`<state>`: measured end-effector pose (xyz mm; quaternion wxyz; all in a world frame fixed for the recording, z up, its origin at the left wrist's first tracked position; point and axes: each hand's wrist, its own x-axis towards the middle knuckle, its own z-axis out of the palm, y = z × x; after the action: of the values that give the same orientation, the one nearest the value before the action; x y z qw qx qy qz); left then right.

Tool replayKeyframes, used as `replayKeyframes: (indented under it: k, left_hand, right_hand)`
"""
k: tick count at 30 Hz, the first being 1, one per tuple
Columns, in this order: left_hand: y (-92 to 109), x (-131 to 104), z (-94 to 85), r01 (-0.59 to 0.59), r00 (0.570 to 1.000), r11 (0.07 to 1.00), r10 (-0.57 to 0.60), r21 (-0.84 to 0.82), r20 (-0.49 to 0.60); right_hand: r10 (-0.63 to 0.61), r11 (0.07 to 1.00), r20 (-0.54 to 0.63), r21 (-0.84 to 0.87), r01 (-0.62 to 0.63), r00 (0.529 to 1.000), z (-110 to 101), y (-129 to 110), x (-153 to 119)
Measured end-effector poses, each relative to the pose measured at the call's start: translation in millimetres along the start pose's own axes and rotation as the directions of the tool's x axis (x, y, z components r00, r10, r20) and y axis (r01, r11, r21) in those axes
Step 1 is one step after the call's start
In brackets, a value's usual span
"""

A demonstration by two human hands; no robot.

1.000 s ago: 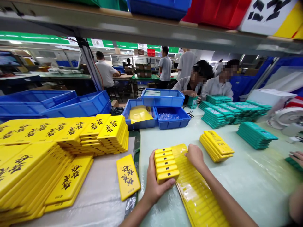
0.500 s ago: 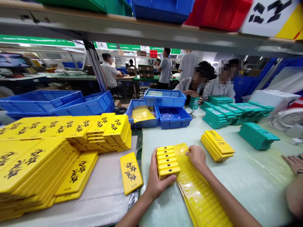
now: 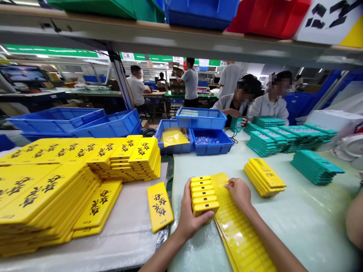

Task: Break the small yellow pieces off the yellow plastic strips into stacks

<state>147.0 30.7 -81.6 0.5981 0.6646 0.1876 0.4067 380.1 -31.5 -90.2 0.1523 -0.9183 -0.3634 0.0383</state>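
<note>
My left hand (image 3: 190, 211) is wrapped round a stack of several flat yellow cases (image 3: 204, 198), which look like power banks. Their short ends, each with a small black port, face me. Beside the stack lies a long, glossy yellow sheet (image 3: 241, 234) marked off in narrow strips, like stickers. At its far right edge my right hand (image 3: 239, 192) has thumb and forefinger pinched; whether a single strip is lifted between them is too small to tell. A single yellow case (image 3: 160, 207) with black brush lettering rests left of my left hand.
Stacked yellow cases (image 3: 53, 189) fill the left side. Another yellow stack (image 3: 264, 177) stands right of my right hand, near teal stacks (image 3: 314, 166). Blue bins (image 3: 211, 141) line the back beneath a shelf (image 3: 170, 39). Two people sit across the table; another person's arm (image 3: 354, 219) reaches in at right.
The view has shifted slightly left, so things appear a little farther right. Both hands keep almost the same pose on the stack and the sheet. The other person's hand at right has mostly left view.
</note>
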Motion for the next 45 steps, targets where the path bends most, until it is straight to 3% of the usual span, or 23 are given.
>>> replayKeyframes:
  k: [15, 22, 27, 32, 37, 41, 45]
  left_hand:
    - [-4.3, -2.2, 0.7, 0.013, 1.000, 1.000, -0.013, -0.018, -0.011]
    - [-4.0, -1.5, 0.6, -0.003, 1.000, 1.000, 0.003, 0.004, -0.010]
    - [-4.9, -1.4, -0.1, 0.004, 1.000, 1.000, -0.004, 0.013, -0.013]
    - [-3.4, -1.4, 0.4, -0.012, 1.000, 1.000, 0.012, 0.015, -0.020]
    - [-1.1, -1.7, 0.8, -0.022, 0.999, 0.999, 0.023, 0.047, -0.027]
    - [-2.1, -2.9, 1.3, -0.019, 1.000, 1.000, 0.020, 0.025, -0.020]
    - [-2.3, -4.0, 2.2, -0.029, 0.999, 1.000, 0.030, 0.003, -0.027]
  right_hand:
    - [0.023, 1.000, 0.019, -0.006, -0.023, 1.000, -0.8, -3.7, 0.7]
    - [-0.026, 0.993, -0.044, 0.115, 0.030, 0.999, 1.9, -4.3, 0.0]
    - [-0.029, 0.954, -0.030, 0.298, 0.037, 0.999, 0.6, 7.5, 11.8]
    - [-0.049, 0.838, 0.000, 0.544, 0.041, 0.999, -2.2, 20.1, 24.4]
    - [-0.042, 0.647, -0.001, 0.762, 0.028, 0.999, -11.5, 16.4, 23.3]
    - [-0.006, 0.481, 0.026, 0.876, -0.020, 1.000, -36.0, 2.6, 16.5]
    - [-0.035, 0.378, 0.005, 0.926, 0.008, 0.999, -75.2, -31.1, 1.8]
